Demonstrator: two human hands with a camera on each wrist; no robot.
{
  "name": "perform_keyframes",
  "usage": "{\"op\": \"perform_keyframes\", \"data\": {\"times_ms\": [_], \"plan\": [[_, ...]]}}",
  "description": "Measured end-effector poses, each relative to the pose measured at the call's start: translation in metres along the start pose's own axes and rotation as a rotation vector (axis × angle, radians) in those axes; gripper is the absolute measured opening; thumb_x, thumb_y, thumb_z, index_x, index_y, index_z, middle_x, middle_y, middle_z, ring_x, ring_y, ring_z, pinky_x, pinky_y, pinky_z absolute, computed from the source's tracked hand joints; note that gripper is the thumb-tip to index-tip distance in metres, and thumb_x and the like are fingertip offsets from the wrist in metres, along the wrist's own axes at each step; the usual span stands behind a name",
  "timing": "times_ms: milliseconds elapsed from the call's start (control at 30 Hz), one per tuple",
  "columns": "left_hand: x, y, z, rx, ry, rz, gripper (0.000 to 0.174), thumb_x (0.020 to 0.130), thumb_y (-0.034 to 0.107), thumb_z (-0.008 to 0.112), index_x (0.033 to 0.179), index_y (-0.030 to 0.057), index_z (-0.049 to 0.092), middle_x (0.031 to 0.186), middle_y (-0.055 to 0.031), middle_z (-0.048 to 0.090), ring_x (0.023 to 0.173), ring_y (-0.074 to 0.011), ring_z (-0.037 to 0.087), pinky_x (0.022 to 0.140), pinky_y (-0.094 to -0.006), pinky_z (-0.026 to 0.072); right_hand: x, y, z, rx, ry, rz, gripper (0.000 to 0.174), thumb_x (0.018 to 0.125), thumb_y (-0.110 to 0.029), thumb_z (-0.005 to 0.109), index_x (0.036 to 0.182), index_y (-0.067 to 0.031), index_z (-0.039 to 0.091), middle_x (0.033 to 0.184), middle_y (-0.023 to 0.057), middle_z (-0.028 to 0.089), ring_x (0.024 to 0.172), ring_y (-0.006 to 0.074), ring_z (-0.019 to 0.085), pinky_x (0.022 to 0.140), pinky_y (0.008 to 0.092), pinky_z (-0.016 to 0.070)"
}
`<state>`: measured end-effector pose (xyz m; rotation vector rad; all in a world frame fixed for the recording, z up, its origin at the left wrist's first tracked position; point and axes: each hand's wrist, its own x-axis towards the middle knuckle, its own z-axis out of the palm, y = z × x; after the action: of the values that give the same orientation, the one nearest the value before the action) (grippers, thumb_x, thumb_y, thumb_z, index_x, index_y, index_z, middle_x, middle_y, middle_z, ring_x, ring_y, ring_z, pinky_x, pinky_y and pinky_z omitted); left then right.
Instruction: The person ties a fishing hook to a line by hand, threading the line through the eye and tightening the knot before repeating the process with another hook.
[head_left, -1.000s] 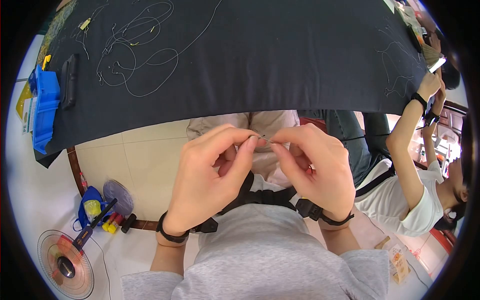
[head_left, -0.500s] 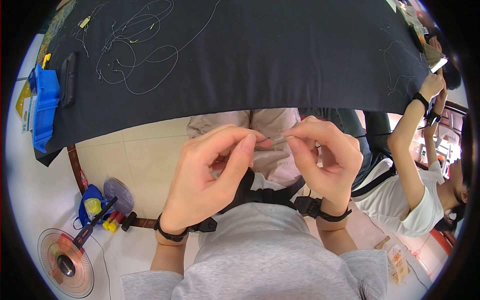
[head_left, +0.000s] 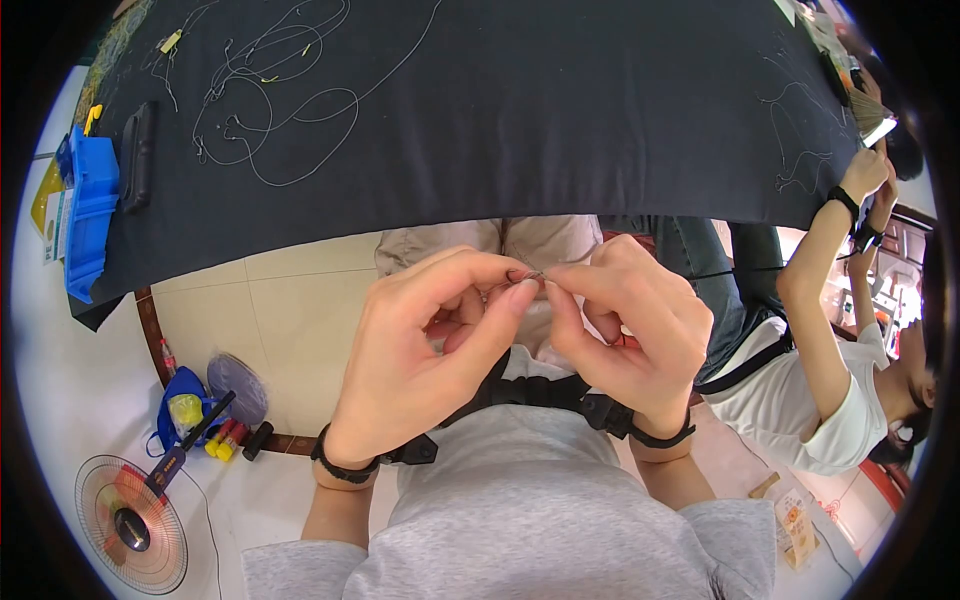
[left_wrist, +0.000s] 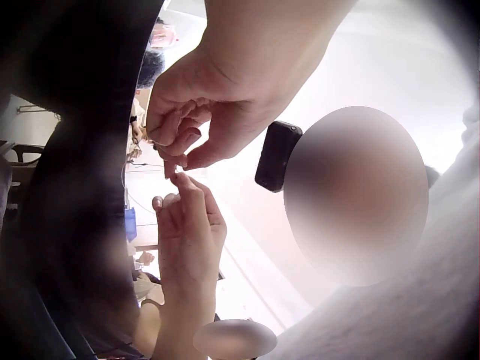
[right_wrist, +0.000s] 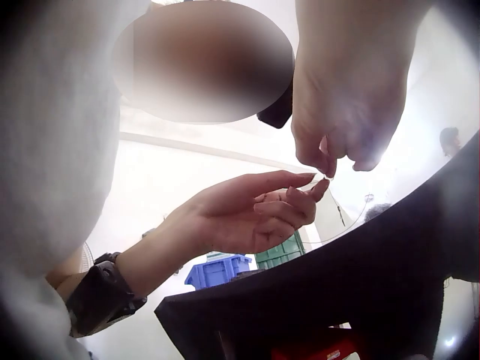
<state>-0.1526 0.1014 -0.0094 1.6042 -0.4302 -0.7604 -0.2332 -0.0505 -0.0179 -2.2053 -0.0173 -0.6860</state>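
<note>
In front of the lap, my left hand [head_left: 425,340] pinches a small dark fishing hook [head_left: 513,275] between thumb and index finger. Thumb and index finger of my right hand [head_left: 635,325] pinch thin fishing line [head_left: 536,275] right beside it. The fingertips of both hands almost meet, covering most of the hook and line. Seen from the left wrist, the left hand [left_wrist: 214,112] hangs above the right hand [left_wrist: 189,232], tips together. From the right wrist, the left hand [right_wrist: 247,210] reaches in below the right hand [right_wrist: 345,112].
A dark cloth-covered table [head_left: 560,130] lies ahead, with a tangle of thin line [head_left: 290,120] on it. At its left edge are a blue bin [head_left: 90,215] and a black case [head_left: 138,160]. Another person [head_left: 820,390] sits at right; a fan [head_left: 130,525] stands lower left.
My right hand moved away to the right, stretching a short gap with line between the fingertips, then came back against the left fingertips. The left hand has barely moved.
</note>
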Motion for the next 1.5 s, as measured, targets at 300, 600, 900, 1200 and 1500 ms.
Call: {"op": "perform_keyframes", "data": {"times_ms": [300, 600, 900, 1200, 1500], "plan": [[0.0002, 0.0019, -0.0019, 0.0, -0.009, -0.013, 0.009, 0.087, 0.002, 0.058, 0.091, -0.0034, 0.063, 0.069, -0.0011, 0.053, 0.056, -0.0034, 0.042, 0.047, -0.0198, 0.031, 0.0034, -0.0035, -0.0053, 0.111, -0.055, 0.15, 0.022, 0.064, 0.012, 0.07, 0.083, 0.0023, 0.066, 0.052, -0.002, 0.039, 0.045, 0.0074, 0.037, 0.043, 0.023, 0.0287], [0.0013, 0.0047, -0.0052, 0.022, -0.068, -0.023, 0.009, 0.087, 0.001, 0.057, 0.092, -0.0023, 0.064, 0.071, 0.0001, 0.054, 0.056, -0.0015, 0.044, 0.047, -0.0178, 0.0322, 0.0005, -0.0007, -0.0094, 0.175, -0.031, 0.207, 0.023, 0.066, 0.01, 0.071, 0.086, -0.0011, 0.067, 0.049, -0.0026, 0.038, 0.042, 0.0064, 0.035, 0.041, 0.0219, 0.0259], [-0.0016, 0.0029, -0.0023, -0.09, -0.073, -0.078, 0.012, 0.086, 0.001, 0.057, 0.096, -0.0031, 0.063, 0.07, 0.0021, 0.054, 0.057, 0.0003, 0.044, 0.048, -0.0168, 0.0321, -0.0029, 0.0049, -0.0029, 0.201, 0.059, 0.131, 0.025, 0.061, 0.012, 0.07, 0.082, -0.0008, 0.066, 0.047, -0.0039, 0.033, 0.041, 0.0053, 0.032, 0.04, 0.0208, 0.0249], [-0.0023, 0.0019, -0.0026, -0.081, -0.072, -0.066, 0.014, 0.086, 0.001, 0.058, 0.098, -0.0029, 0.062, 0.067, 0.003, 0.051, 0.055, -0.0001, 0.039, 0.048, -0.0178, 0.0298, -0.0014, -0.0009, -0.0027, 0.071, 0.026, 0.039, 0.024, 0.06, 0.011, 0.07, 0.081, 0.0006, 0.063, 0.055, 0.0021, 0.049, 0.045, 0.0133, 0.045, 0.042, 0.0245, 0.0354], [-0.0003, 0.0031, -0.0002, -0.056, -0.045, -0.014, 0.01, 0.084, 0.0, 0.062, 0.093, -0.0042, 0.061, 0.071, 0.0013, 0.053, 0.057, -0.0014, 0.041, 0.048, -0.018, 0.0305, -0.0008, -0.0005, -0.0001, 0.012, 0.001, -0.066, 0.026, 0.06, 0.013, 0.069, 0.082, 0.0047, 0.06, 0.058, 0.0058, 0.051, 0.048, 0.0183, 0.048, 0.044, 0.0277, 0.0392]]}}
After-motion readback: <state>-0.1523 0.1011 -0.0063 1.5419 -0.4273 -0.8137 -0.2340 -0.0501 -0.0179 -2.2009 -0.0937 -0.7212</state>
